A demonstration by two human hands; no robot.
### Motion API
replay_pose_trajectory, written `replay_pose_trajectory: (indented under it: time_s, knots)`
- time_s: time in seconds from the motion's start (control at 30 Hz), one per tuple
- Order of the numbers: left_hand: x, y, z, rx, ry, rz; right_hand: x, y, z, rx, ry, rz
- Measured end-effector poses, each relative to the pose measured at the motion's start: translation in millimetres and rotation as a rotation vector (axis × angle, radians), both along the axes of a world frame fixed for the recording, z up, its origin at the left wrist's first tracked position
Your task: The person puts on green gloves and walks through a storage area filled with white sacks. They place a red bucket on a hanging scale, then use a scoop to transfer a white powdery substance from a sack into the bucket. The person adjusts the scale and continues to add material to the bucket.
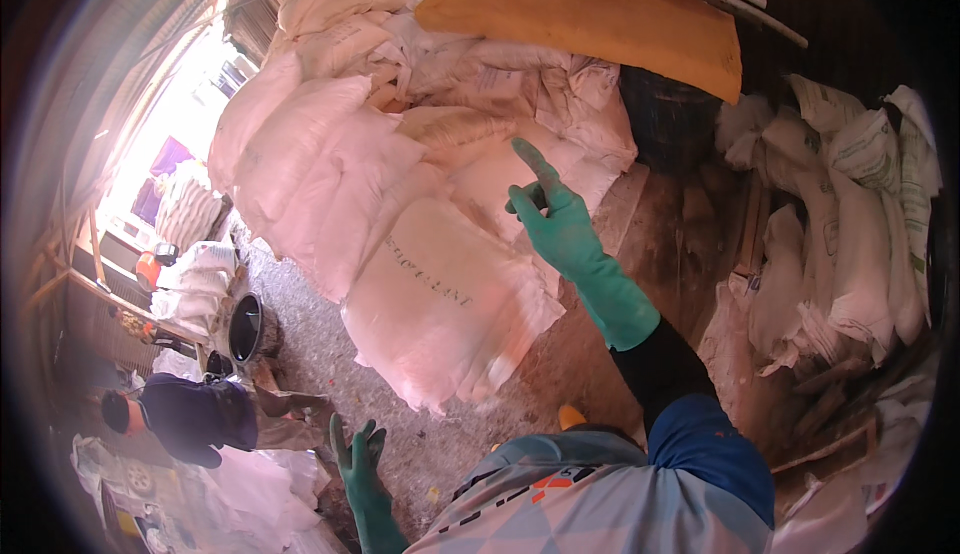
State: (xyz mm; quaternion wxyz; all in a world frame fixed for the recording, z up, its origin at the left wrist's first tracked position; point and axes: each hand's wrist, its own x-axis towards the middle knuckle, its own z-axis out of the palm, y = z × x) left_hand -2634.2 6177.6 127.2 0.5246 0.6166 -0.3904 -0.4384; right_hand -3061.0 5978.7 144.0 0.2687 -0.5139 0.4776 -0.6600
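My right hand [555, 219], in a long green rubber glove, is raised over the heap of white sacks [330, 169]. Its index finger points forward, the thumb stands out and the other fingers are partly bent; nothing is in it. The nearest full sack [430, 294], with dark printing, lies just left of that hand, and whether the two touch I cannot tell. Low at the left, my gloved left hand [360, 459] hangs beside my body with its fingers apart and holds nothing.
A person [200, 419] in dark clothing bends at the lower left, near a black tub [250, 327]. An orange-brown sheet [590, 19] lies over the back of the heap. More white sacks [850, 234] lean at the right. Pale plastic sheeting [270, 499] spreads at the lower left.
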Motion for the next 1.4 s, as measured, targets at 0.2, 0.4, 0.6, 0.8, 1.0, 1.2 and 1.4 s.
replay_pose_trajectory:
  time_s: [0.2,0.4,0.6,0.8,1.0,1.2,1.4]
  knots:
    - [11,7,-8,0.010,0.018,0.057,-21,3,9,-0.222,-0.311,-0.102]
    - [18,14,-14,0.018,0.046,0.071,-28,0,-1,-0.182,-0.329,-0.093]
    - [22,25,-21,0.051,0.052,0.093,-5,14,-35,0.124,-0.206,-0.012]
    - [26,31,-30,0.051,0.052,0.089,-2,34,-87,0.334,-0.162,0.028]
    - [20,20,-30,0.040,0.054,0.069,-36,32,-101,0.341,-0.129,-0.122]
    - [18,8,-24,0.057,0.042,0.047,-63,33,-72,-0.080,-0.313,-0.253]
    - [13,0,-26,0.046,0.050,0.006,-84,45,-71,-0.133,-0.388,-0.364]
